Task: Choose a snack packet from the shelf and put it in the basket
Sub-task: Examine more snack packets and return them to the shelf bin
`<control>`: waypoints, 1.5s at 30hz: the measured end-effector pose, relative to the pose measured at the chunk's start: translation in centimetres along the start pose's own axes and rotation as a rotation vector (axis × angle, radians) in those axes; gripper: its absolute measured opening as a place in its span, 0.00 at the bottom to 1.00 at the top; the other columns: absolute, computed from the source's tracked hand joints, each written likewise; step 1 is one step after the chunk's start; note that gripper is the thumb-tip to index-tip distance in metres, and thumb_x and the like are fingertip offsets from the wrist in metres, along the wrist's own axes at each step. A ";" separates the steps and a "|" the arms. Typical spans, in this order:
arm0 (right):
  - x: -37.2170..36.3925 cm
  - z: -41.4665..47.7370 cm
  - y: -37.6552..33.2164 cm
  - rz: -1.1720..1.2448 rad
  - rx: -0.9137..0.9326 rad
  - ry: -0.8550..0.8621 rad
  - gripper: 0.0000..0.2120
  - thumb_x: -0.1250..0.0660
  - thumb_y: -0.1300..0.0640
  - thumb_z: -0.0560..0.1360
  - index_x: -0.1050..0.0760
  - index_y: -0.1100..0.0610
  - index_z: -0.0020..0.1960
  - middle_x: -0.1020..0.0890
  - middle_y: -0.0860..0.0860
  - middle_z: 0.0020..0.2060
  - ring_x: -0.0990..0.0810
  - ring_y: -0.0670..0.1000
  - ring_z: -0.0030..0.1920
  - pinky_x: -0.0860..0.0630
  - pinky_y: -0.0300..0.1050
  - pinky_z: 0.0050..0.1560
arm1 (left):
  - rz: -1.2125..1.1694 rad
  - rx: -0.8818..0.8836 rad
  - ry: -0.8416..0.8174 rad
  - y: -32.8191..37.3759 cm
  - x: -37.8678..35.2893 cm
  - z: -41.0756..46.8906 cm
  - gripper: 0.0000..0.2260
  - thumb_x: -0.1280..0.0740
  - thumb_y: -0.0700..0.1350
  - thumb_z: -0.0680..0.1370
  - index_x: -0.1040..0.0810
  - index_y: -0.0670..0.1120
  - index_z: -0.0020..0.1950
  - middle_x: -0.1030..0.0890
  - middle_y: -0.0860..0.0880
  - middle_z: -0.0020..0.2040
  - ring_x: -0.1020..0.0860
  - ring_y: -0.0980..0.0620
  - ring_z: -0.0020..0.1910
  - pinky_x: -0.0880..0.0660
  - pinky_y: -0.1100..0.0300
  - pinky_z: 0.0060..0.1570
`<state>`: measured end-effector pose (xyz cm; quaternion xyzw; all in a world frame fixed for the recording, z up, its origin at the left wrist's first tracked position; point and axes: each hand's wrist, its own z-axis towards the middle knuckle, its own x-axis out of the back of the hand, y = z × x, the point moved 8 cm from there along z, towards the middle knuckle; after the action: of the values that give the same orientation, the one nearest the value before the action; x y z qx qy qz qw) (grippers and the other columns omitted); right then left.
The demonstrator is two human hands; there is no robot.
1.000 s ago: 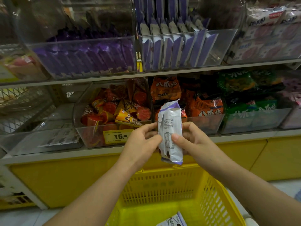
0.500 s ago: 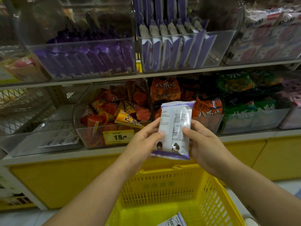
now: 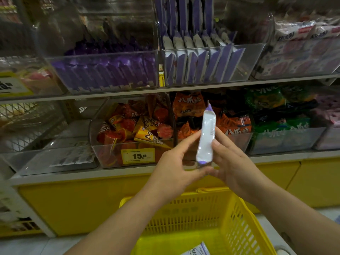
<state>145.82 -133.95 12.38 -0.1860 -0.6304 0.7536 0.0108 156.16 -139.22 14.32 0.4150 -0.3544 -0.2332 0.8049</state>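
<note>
Snack packet (image 3: 205,137) upright, edge-on, above basket (image 3: 242,214), in front of lower shelf (image 3: 110,178); print too blurred to read. Left hand (image 3: 174,162) pinching packet: fingers along left side, thumb under bottom end. Right hand (image 3: 231,162) gripping from right, thumb on front, fingertips hidden behind packet. Basket cut off at frame bottom; second packet (image 3: 197,251) inside, only top corner showing. Price tag (image 3: 137,156) small print illegible.

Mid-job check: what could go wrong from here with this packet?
The white-and-purple snack packet stands edge-on, pinched only by fingertips of the left hand and right hand; it could slip. It appears to be held past the yellow plastic basket's far rim, so a drop might miss.
</note>
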 end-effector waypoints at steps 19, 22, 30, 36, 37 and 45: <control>0.0 0.0 -22.8 -0.868 0.470 0.212 0.30 0.33 0.57 0.77 0.39 0.37 0.73 0.20 0.49 0.60 0.18 0.48 0.53 0.20 0.53 0.54 | 0.428 -0.358 0.128 14.5 2.4 10.2 0.27 0.31 0.51 0.77 0.37 0.62 0.73 0.41 0.60 0.75 0.44 0.69 0.68 0.44 0.80 0.60; 1.8 1.2 -27.2 -1.154 0.518 0.353 0.24 0.36 0.58 0.77 0.32 0.42 0.71 0.19 0.51 0.58 0.18 0.48 0.48 0.19 0.48 0.50 | 0.569 -0.312 0.042 14.9 2.4 14.1 0.26 0.32 0.53 0.77 0.34 0.59 0.73 0.38 0.59 0.74 0.40 0.67 0.68 0.43 0.75 0.61; 3.2 7.4 -33.6 -1.562 0.445 0.470 0.20 0.37 0.59 0.75 0.24 0.52 0.67 0.18 0.49 0.46 0.29 0.40 0.34 0.31 0.34 0.43 | 0.949 -0.225 -0.007 13.9 3.6 22.5 0.19 0.37 0.53 0.79 0.29 0.54 0.70 0.27 0.54 0.69 0.30 0.50 0.67 0.33 0.49 0.66; 3.1 12.8 -33.3 -1.773 0.318 0.425 0.14 0.36 0.59 0.74 0.19 0.54 0.58 0.17 0.55 0.49 0.19 0.57 0.47 0.20 0.51 0.52 | 1.040 -0.201 -0.202 12.3 2.0 26.4 0.25 0.41 0.66 0.76 0.33 0.59 0.71 0.29 0.56 0.70 0.30 0.52 0.67 0.32 0.49 0.64; 3.1 13.5 -32.9 -1.803 0.297 0.408 0.14 0.36 0.59 0.74 0.19 0.55 0.58 0.17 0.55 0.48 0.18 0.57 0.47 0.19 0.53 0.51 | 1.070 -0.188 -0.255 11.7 1.7 26.7 0.26 0.43 0.67 0.76 0.33 0.60 0.71 0.30 0.56 0.70 0.30 0.51 0.67 0.31 0.50 0.62; 3.6 16.0 -30.1 -1.841 0.322 0.459 0.06 0.39 0.60 0.77 0.23 0.57 0.47 0.19 0.56 0.43 0.20 0.58 0.41 0.26 0.46 0.39 | 1.111 -0.181 -0.312 9.0 3.3 27.5 0.30 0.47 0.73 0.72 0.36 0.64 0.71 0.35 0.60 0.73 0.32 0.54 0.69 0.32 0.54 0.61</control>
<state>131.19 -142.03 42.31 0.2427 -0.4007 0.4725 0.7465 138.01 -150.30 34.19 0.0573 -0.6118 0.1361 0.7771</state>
